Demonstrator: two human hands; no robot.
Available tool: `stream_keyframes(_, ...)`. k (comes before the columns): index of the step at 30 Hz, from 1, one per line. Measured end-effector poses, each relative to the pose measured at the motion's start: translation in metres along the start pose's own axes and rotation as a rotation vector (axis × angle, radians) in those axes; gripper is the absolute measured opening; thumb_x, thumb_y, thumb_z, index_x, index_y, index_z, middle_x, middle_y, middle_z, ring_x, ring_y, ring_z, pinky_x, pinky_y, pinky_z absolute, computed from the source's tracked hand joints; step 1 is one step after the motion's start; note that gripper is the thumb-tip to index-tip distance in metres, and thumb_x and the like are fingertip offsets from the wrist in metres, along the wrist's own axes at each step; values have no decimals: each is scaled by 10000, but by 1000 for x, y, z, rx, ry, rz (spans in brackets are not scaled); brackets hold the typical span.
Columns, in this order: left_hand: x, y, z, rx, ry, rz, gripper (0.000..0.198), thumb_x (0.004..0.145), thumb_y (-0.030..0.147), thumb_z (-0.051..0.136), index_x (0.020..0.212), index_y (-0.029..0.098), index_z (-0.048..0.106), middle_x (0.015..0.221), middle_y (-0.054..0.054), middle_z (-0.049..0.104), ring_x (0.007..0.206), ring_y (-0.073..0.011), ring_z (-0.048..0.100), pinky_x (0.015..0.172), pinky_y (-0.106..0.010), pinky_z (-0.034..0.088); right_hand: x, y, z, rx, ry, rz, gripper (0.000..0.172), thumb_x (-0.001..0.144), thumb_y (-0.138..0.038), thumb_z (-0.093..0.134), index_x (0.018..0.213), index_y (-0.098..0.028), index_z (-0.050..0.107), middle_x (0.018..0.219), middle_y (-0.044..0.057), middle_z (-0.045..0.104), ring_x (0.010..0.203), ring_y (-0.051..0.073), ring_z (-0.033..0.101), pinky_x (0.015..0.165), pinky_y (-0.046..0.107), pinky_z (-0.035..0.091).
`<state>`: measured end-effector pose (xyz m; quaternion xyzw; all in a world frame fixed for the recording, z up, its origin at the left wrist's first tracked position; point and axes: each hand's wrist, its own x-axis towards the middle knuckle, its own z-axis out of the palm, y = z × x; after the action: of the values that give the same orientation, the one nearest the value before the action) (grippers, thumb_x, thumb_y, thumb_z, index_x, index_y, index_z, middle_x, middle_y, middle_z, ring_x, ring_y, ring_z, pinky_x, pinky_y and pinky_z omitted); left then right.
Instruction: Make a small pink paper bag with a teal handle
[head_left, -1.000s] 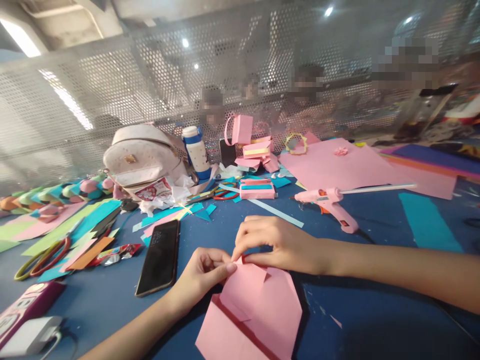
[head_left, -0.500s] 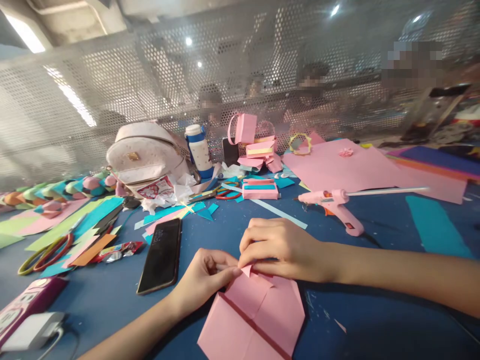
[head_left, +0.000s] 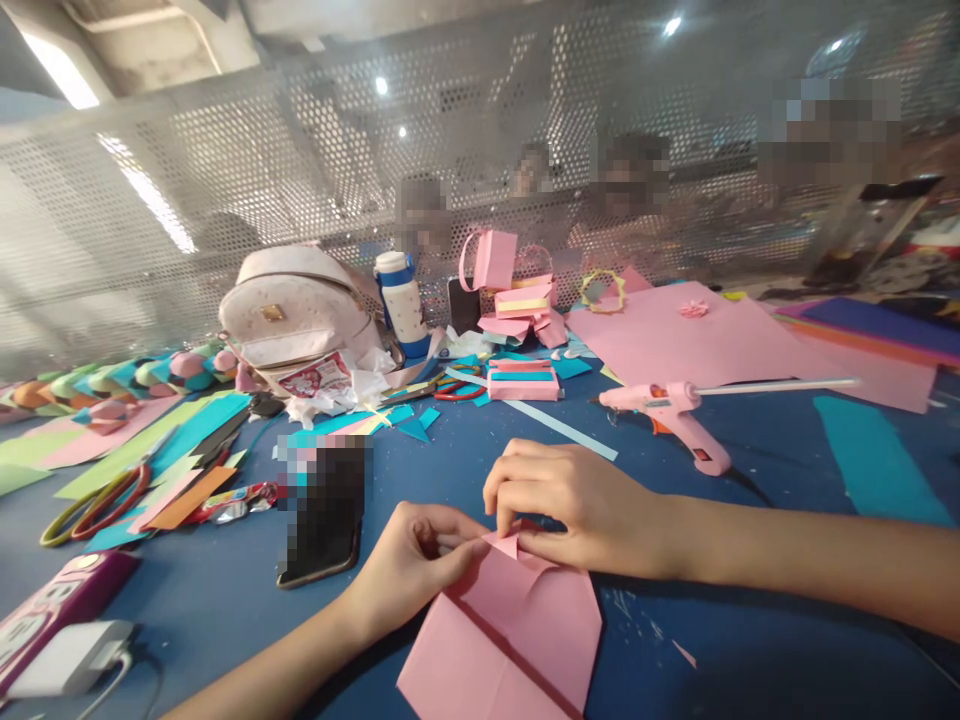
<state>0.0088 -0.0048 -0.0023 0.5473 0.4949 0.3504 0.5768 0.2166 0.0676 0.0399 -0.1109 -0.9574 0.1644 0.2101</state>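
Observation:
A folded sheet of pink paper (head_left: 499, 640) lies on the blue table in front of me, its flaps creased inward and a small corner turned over at the far edge. My left hand (head_left: 424, 550) pinches that far edge on the left, thumb on top. My right hand (head_left: 551, 505) grips the same edge just to the right, fingers bent over the paper and partly hiding it. The two hands nearly touch at the small folded corner.
A black phone (head_left: 326, 515) lies left of my hands. A pink glue gun (head_left: 679, 415) rests at the right. Farther back are a small pink paper box (head_left: 523, 381), a white backpack (head_left: 300, 310) and a bottle (head_left: 403, 305). Scissors (head_left: 97, 505) lie at the left.
My right hand's fingers have lifted and shifted slightly right along the far edge. The paper's upper flap now bends up more, with its small turned corner more exposed.

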Motion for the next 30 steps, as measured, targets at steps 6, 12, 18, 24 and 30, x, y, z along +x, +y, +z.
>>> stream_keyframes(6, 1, 0, 0, 37, 30, 21, 400, 771, 478, 693, 770, 81, 741, 469, 27, 450, 458, -45, 302, 447, -189, 195, 0, 0, 2, 1, 10, -77, 105, 875, -107, 596, 925, -182, 649, 949, 21, 652, 861, 157, 507, 747, 268, 410)
stream_keyframes(12, 1, -1, -1, 30, 25, 23, 381, 795, 450, 682, 890, 92, 768, 566, -23, 577, 498, -55, 362, 470, -187, 241, -4, 3, 4, 5, 103, -61, 107, 890, -175, 620, 785, -174, 642, 926, 20, 658, 817, 148, 494, 710, 267, 399)
stream_keyframes(18, 2, 1, 0, 19, 32, 11, 379, 786, 453, 690, 886, 97, 775, 558, -27, 592, 497, -58, 380, 469, -179, 255, -11, 4, 3, 35, 43, 14, 42, 895, -199, 620, 870, -190, 653, 957, 25, 652, 857, 162, 505, 734, 278, 403)
stream_keyframes(24, 1, 3, 0, 38, 53, 36, 389, 791, 457, 682, 873, 88, 773, 516, -12, 550, 483, -60, 366, 465, -185, 250, -6, -2, -9, 167, -107, 190, 176, 919, -108, 491, 960, -204, 632, 959, 14, 646, 916, 164, 541, 806, 285, 411)
stream_keyframes(30, 1, 0, 0, 9, 73, 60, 380, 793, 453, 687, 873, 90, 766, 535, -23, 580, 491, -73, 409, 473, -194, 294, 2, -6, -6, 126, -65, 227, 213, 890, -407, 624, 891, -194, 634, 924, 15, 649, 869, 175, 548, 745, 281, 409)
